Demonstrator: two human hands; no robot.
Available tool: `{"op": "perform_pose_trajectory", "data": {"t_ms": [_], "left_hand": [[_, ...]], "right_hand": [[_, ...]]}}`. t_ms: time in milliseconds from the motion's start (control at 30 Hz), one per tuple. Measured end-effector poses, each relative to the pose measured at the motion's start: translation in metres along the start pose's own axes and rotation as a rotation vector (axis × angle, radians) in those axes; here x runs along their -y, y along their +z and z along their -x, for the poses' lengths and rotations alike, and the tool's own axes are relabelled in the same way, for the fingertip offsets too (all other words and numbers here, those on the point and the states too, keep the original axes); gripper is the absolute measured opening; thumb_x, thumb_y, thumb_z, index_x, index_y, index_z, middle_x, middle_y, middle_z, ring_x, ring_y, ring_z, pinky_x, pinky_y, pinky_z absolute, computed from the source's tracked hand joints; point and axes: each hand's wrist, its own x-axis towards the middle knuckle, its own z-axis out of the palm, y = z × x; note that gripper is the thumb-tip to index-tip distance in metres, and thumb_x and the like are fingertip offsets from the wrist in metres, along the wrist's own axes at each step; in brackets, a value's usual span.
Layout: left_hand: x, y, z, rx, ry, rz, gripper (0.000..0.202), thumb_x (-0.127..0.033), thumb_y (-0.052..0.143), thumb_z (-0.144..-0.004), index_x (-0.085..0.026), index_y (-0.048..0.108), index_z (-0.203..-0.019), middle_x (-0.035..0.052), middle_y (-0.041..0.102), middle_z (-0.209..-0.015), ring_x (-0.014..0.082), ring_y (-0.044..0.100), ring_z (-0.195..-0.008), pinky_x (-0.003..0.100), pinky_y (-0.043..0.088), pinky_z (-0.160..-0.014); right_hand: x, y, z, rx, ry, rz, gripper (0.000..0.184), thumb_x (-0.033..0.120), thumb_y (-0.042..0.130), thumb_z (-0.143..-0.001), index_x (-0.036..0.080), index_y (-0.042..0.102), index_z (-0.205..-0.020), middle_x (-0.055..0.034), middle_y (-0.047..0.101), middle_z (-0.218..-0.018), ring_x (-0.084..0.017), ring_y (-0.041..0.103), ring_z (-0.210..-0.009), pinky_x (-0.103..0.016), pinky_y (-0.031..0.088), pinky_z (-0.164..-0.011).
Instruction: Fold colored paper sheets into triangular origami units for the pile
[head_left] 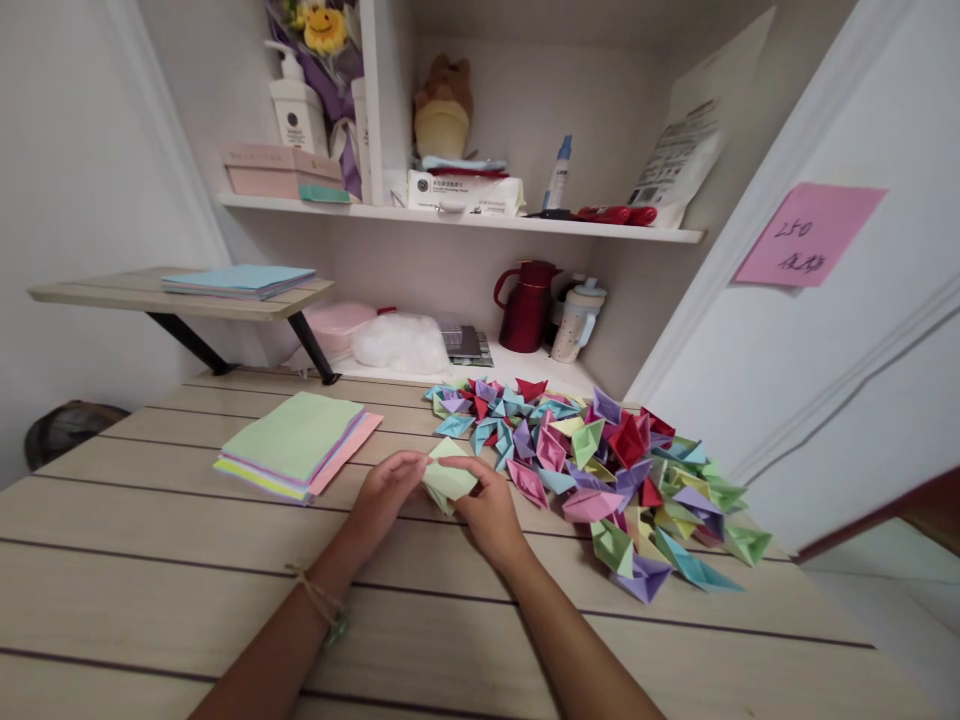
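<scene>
A partly folded piece of pale green paper [450, 480] is held between my two hands, just above the tabletop. My left hand [386, 492] grips its left edge with fingers bent inward. On the other side, my right hand [489, 508] pinches the paper along its right edge, index finger across the top. To the right lies a heap of folded paper boats [592, 505] in pink, purple, blue, green, yellow and red. Left of my hands sits a stack of coloured paper sheets [292, 437], light green on top.
A small raised shelf [135, 290] with blue paper [238, 281] stands at the back left of the slatted table [420, 620]. Behind are a dark red jug [525, 310], a cup [578, 320] and a white fluffy bundle [401, 343]. A pink note [811, 235] hangs on the right.
</scene>
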Motion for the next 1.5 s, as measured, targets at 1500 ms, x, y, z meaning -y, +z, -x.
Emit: {"op": "perform_pose_trajectory", "data": {"t_ms": [1500], "left_hand": [[0.006, -0.003, -0.003, -0.176, 0.177, -0.271, 0.022, -0.034, 0.068, -0.062, -0.015, 0.06, -0.054, -0.0036, 0.051, -0.049, 0.0104, 0.046, -0.048, 0.02, 0.034, -0.047]], "right_hand": [[0.002, 0.004, 0.001, -0.042, 0.152, -0.105, 0.029, 0.046, 0.061, -0.07, 0.017, 0.06, -0.071, 0.0068, 0.042, -0.036, -0.009, 0.037, -0.032, -0.019, 0.03, -0.034]]}}
